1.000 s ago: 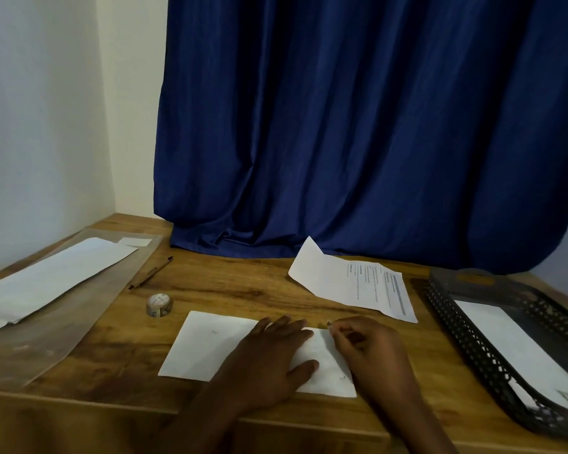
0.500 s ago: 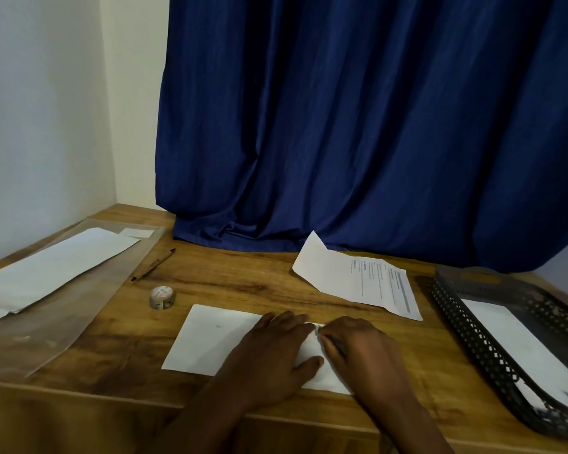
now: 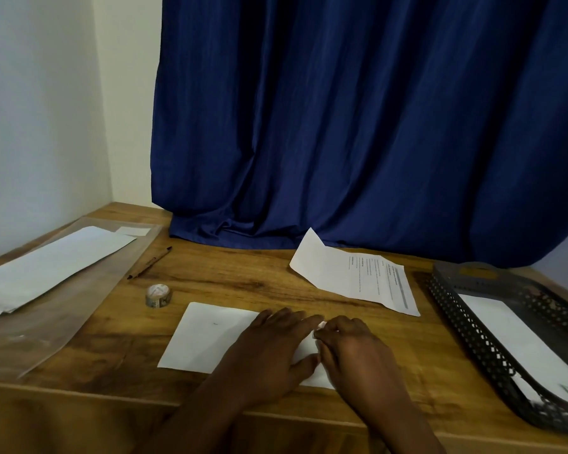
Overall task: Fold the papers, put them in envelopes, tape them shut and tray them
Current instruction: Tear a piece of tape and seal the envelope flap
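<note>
Dim, soft indoor light; the wooden tabletop point(image 3: 243, 283) carries faint shadows and no glare. Wide-angle bending curves the edges, and both hands look slightly blurred.

Bare wood point(image 3: 243, 283) between tape roll point(image 3: 158, 295) and printed sheet point(image 3: 358, 276) lies open

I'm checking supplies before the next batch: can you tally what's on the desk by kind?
Envelope under the hands: 1
Printed sheet: 1
Tape roll: 1
Pencil: 1
Mesh tray: 1
Envelope in the tray: 1
Plastic sleeve of white paper: 1
Total: 7
</note>
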{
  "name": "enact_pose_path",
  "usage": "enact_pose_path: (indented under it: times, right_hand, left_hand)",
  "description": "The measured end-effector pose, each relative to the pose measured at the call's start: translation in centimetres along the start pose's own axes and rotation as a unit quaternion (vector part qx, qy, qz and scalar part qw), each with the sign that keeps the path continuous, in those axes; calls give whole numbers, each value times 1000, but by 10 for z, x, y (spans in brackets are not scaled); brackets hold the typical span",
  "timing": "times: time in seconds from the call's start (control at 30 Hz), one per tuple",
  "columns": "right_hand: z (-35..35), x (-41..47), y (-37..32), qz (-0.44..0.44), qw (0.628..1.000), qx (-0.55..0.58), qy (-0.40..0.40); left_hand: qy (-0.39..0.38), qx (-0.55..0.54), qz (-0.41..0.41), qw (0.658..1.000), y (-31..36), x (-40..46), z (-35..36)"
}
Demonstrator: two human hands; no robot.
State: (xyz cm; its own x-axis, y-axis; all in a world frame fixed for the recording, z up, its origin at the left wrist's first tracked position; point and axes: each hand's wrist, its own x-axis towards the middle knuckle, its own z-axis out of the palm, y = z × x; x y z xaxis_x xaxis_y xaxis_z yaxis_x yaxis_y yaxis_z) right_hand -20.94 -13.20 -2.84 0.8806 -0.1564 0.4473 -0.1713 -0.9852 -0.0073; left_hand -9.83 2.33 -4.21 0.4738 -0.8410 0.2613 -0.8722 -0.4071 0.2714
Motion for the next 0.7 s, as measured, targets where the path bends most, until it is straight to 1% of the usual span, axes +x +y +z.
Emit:
enact_pose_path:
  times: [0.47,0.7]
  right_hand:
    - [3,-13,4,38,994,103,7]
    - [3,-15,7,58,990,130,16]
  left_hand:
    - [-12,50,7,999,0,-1,-1]
    - [-34,69,10,997,-1,1,0]
